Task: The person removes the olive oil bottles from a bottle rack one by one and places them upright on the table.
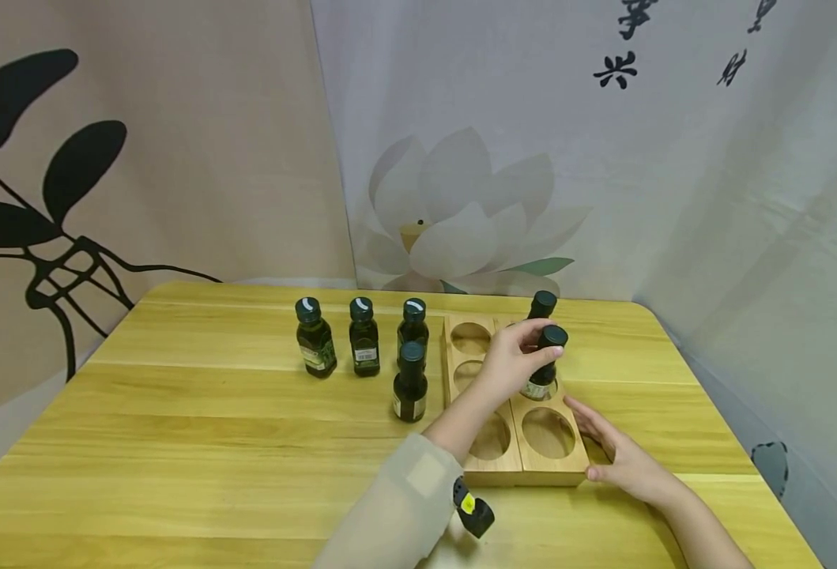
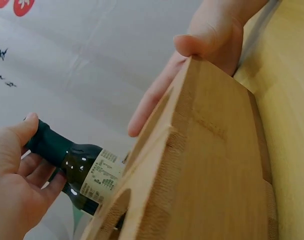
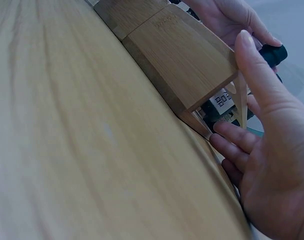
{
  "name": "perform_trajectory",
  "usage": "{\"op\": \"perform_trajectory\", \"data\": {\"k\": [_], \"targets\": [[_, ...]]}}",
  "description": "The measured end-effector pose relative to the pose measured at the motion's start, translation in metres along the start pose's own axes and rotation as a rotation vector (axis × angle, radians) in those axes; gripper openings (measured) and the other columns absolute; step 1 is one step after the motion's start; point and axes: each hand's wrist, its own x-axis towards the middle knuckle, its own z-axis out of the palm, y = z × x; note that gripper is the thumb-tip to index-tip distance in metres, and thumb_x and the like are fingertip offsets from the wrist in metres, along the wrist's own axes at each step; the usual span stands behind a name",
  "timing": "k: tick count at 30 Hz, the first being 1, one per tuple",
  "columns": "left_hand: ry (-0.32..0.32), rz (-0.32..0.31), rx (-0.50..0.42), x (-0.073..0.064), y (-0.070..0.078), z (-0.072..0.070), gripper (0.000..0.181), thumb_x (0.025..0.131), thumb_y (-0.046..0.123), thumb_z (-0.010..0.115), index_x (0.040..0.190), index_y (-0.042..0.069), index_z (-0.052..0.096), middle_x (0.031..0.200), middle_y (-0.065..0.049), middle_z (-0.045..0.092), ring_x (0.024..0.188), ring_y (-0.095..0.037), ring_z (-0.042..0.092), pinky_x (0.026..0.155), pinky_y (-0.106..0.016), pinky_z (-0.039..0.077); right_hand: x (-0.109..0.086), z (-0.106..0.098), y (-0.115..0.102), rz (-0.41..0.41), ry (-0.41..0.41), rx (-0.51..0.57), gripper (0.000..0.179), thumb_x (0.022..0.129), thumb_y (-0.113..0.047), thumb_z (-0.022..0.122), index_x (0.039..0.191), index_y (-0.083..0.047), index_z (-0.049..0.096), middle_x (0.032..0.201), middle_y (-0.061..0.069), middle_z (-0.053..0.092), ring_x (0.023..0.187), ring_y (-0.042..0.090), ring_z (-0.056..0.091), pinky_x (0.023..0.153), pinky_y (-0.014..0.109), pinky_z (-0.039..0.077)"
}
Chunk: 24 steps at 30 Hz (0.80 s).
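My left hand (image 1: 514, 359) pinches the dark cap and neck of a small dark green glass bottle (image 1: 537, 387) with a pale label. That bottle's lower part sits in a round hole on the right side of a wooden bottle rack (image 1: 520, 462). In the left wrist view, the held bottle (image 2: 87, 167) has its base hidden by the rack. My right hand (image 1: 624, 462) rests against the rack's right side, its thumb at the near corner and its fingers extended along the edge. Behind the left hand, another dark bottle (image 1: 542, 303) stands at the rack's far right.
Left of the rack stand several similar bottles: a far-left bottle (image 1: 315, 340), a middle one (image 1: 364, 338), one near the rack (image 1: 412, 316) and a nearer one (image 1: 410, 387). The rack has further round holes. A printed cloth (image 1: 489, 95) hangs behind the wooden table (image 1: 212, 442).
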Motion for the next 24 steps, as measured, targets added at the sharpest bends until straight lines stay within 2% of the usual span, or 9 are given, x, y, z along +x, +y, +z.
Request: {"op": "perform_trajectory", "data": {"k": [11, 18, 24], "targets": [[0.079, 0.04, -0.023, 0.0, 0.024, -0.007, 0.038, 0.086, 0.013, 0.073, 0.123, 0.009, 0.065, 0.097, -0.002, 0.068, 0.085, -0.007, 0.064, 0.074, -0.02, 0.052, 0.001, 0.001, -0.002, -0.01, 0.007, -0.013, 0.082, 0.091, -0.045, 0.063, 0.154, -0.014, 0.021, 0.154, 0.003, 0.027, 0.13, 0.007, 0.035, 0.101, 0.018, 0.028], [0.113, 0.13, -0.067, -0.003, 0.045, -0.016, 0.035, 0.085, 0.009, 0.074, 0.119, 0.007, 0.066, 0.095, -0.003, 0.067, 0.084, -0.007, 0.064, 0.073, -0.023, 0.054, 0.0, 0.0, 0.0, -0.008, 0.011, -0.017, 0.082, 0.09, -0.046, 0.064, 0.154, -0.015, 0.022, 0.153, -0.001, 0.029, 0.129, 0.009, 0.038, 0.101, 0.018, 0.028], [0.169, 0.214, -0.043, -0.004, 0.063, -0.025, 0.034, 0.084, 0.01, 0.075, 0.116, 0.007, 0.067, 0.096, -0.001, 0.068, 0.086, -0.006, 0.062, 0.076, -0.024, 0.053, 0.0, 0.0, 0.0, -0.005, 0.011, -0.03, 0.082, 0.09, -0.047, 0.063, 0.154, -0.016, 0.022, 0.153, 0.002, 0.029, 0.129, 0.01, 0.038, 0.1, 0.018, 0.028]]}}
